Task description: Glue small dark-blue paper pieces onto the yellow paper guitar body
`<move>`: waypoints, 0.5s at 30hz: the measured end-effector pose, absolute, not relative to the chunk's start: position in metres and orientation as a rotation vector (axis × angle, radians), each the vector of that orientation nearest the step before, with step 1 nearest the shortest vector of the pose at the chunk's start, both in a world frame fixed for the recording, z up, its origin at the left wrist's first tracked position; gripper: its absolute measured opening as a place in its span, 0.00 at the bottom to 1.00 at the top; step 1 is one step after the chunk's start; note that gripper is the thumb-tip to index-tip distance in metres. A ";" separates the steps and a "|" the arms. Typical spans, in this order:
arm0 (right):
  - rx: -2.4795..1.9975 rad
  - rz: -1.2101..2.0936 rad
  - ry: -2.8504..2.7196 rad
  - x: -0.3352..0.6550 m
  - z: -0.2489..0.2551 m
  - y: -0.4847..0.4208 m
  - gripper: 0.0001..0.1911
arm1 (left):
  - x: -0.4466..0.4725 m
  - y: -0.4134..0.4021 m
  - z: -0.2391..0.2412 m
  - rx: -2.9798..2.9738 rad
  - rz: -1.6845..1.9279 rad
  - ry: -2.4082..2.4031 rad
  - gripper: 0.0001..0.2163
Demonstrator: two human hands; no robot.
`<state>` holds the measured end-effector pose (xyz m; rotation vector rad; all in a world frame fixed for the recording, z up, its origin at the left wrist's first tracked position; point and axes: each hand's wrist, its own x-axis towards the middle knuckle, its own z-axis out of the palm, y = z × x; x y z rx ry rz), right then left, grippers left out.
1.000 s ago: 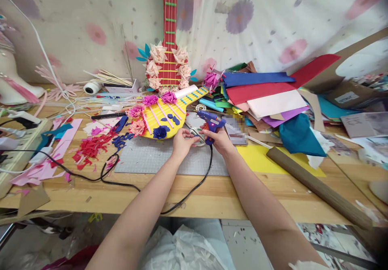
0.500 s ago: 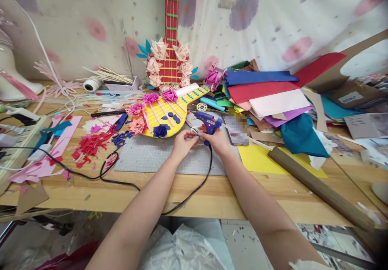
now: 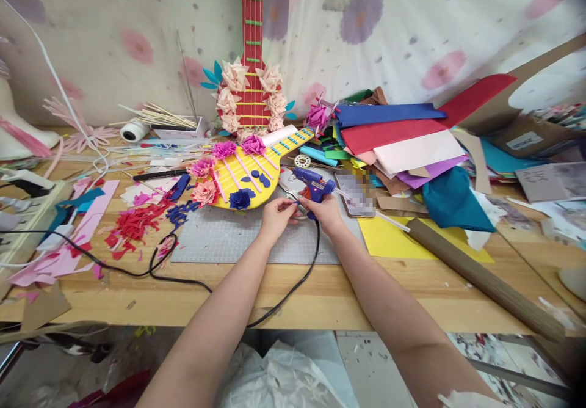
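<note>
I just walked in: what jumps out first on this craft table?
The yellow paper guitar with pink and blue flowers lies at the table's middle, with a red guitar propped upright against the wall behind it. Just in front, the right hand grips a blue glue gun while the left hand meets it over the grey mat. A heap of coloured paper fills the right side.

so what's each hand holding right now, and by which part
The right hand grips the blue glue gun by its handle, nozzle pointing left. The left hand pinches something small near the nozzle; what it is cannot be told.
</note>
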<state>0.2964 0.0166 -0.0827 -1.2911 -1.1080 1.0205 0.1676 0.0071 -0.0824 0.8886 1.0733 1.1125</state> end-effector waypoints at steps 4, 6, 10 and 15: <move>-1.355 0.969 -1.092 0.314 -0.064 0.016 0.20 | 0.168 0.010 -0.083 0.832 1.159 1.110 0.05; -1.387 0.970 -1.161 0.326 -0.052 0.012 0.21 | 0.168 0.012 -0.083 0.807 1.168 1.120 0.05; -1.492 1.025 -1.382 0.342 -0.044 0.000 0.23 | 0.169 0.015 -0.083 0.784 1.168 1.158 0.05; -1.542 1.044 -1.446 0.343 -0.058 -0.012 0.24 | 0.172 0.017 -0.086 0.764 1.186 1.206 0.04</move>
